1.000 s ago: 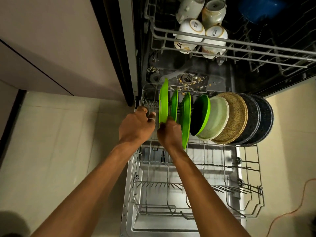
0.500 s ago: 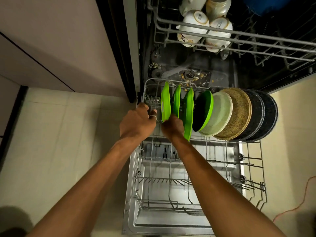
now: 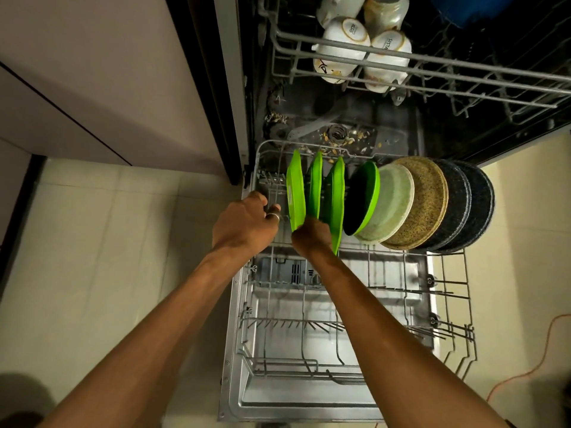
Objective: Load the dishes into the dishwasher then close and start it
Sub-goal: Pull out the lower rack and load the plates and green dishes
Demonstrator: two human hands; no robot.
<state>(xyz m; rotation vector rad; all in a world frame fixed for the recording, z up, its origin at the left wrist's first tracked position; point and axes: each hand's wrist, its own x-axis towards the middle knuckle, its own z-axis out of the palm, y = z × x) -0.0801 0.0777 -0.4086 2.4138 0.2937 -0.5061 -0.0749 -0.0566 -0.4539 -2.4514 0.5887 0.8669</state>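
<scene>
The dishwasher's lower rack (image 3: 448,291) is pulled out over the open door (image 3: 234,393). Three green plates stand on edge at its far left: a leftmost one (image 3: 295,193), a middle one (image 3: 315,183) and a third (image 3: 337,196). My right hand (image 3: 310,234) grips the lower edge of the middle green plate. My left hand (image 3: 244,222), with a ring on one finger, curls round the rack's left wire edge. To the right lean a green-rimmed dark bowl (image 3: 363,199), a pale plate (image 3: 392,202), a speckled tan plate (image 3: 425,202) and two dark speckled plates (image 3: 469,205).
The upper rack (image 3: 432,69) holds several white mugs (image 3: 340,54) upside down. Food scraps lie round the filter (image 3: 336,134) on the tub floor. A beige cabinet front (image 3: 108,72) stands at left, tiled floor (image 3: 92,242) below it, an orange cable (image 3: 525,366) at right.
Both hands have stayed where they were on the rack edge and the green plates. The middle green plate stands a little more upright. My view has shifted slightly.
</scene>
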